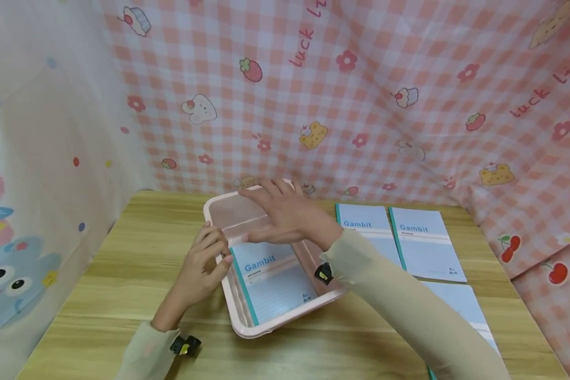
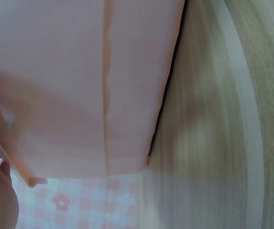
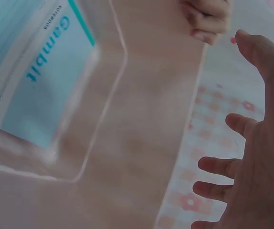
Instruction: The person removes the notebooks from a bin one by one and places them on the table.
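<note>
A pale pink plastic bin (image 1: 294,318) stands on the table, turned at an angle. Inside it lies a notebook (image 1: 275,277) with a blue "Gambit" title and a teal spine, face up on the bottom. My left hand (image 1: 201,264) grips the bin's left rim, fingers curled over the edge; the left wrist view shows the bin's outer wall (image 2: 65,95) close by. Over the far part of the bin, my right hand (image 1: 290,214) is spread with nothing in it. In the right wrist view its fingers (image 3: 218,168) are apart and straight.
Two similar notebooks (image 1: 368,229) (image 1: 427,243) lie side by side right of the bin. Another notebook (image 1: 458,306) lies nearer, partly covered by the right sleeve (image 1: 399,295). A checked pink curtain (image 1: 285,105) hangs behind the wooden table (image 1: 114,274).
</note>
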Action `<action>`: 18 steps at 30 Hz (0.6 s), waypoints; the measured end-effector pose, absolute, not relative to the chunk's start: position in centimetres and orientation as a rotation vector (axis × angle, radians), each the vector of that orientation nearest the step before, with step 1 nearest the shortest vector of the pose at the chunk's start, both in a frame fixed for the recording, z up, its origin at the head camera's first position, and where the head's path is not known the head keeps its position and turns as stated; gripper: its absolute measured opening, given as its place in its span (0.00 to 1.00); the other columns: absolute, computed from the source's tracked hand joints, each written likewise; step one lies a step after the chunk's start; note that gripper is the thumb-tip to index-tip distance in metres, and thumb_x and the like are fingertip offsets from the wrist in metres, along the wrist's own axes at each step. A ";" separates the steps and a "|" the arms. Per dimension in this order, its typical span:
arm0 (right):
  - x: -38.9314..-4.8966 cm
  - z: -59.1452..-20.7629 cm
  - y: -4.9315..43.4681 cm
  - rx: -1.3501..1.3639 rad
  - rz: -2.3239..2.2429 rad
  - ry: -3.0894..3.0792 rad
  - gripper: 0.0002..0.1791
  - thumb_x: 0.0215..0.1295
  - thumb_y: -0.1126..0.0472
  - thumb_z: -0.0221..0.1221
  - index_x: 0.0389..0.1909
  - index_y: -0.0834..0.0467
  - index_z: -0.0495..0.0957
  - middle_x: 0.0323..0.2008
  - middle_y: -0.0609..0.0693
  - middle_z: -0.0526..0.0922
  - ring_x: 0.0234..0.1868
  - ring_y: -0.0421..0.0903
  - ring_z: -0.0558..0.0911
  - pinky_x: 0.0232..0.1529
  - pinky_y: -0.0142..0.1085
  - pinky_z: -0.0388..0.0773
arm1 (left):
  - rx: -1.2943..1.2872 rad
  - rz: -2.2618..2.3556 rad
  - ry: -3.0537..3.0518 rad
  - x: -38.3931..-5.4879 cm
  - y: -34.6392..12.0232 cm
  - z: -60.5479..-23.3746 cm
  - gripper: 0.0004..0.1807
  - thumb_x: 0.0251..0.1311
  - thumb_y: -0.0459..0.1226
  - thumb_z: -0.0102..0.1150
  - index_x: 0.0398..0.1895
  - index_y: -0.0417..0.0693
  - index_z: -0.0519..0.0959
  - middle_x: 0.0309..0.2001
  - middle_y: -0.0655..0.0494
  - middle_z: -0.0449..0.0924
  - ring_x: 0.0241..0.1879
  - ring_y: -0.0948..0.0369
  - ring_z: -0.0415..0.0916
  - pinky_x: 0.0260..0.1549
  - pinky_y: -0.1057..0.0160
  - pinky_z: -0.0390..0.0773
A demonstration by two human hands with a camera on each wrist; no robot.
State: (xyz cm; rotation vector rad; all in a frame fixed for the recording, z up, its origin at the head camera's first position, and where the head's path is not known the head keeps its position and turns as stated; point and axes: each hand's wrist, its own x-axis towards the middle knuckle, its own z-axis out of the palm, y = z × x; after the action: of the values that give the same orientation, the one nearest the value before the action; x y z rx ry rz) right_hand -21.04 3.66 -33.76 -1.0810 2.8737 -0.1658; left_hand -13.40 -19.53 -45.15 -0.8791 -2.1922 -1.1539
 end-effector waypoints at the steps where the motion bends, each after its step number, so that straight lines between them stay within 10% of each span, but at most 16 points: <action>1: -21.1 -34.0 3.5 -1.090 -0.145 2.871 0.52 0.58 0.18 0.50 0.81 0.32 0.47 0.82 0.50 0.48 0.81 0.58 0.52 0.78 0.67 0.49 | -0.878 -1.155 -2.196 -13.4 -19.5 -45.2 0.08 0.59 0.34 0.58 0.25 0.55 0.73 0.37 0.59 0.73 0.53 0.57 0.67 0.81 0.44 0.49; 18: -22.1 -39.0 0.2 -1.062 0.143 2.713 0.58 0.51 0.12 0.48 0.81 0.33 0.47 0.80 0.52 0.54 0.79 0.55 0.55 0.75 0.66 0.56 | -0.912 -1.153 -2.134 -13.5 -19.3 -45.0 0.08 0.59 0.33 0.58 0.26 0.55 0.74 0.36 0.59 0.73 0.51 0.56 0.68 0.80 0.46 0.51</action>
State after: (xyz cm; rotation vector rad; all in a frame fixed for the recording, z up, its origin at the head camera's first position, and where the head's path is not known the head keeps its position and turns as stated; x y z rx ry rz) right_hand -22.09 0.20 -39.01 -1.0616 2.7128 0.1430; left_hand -13.53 -19.28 -45.02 -0.9125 -2.1344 -1.1529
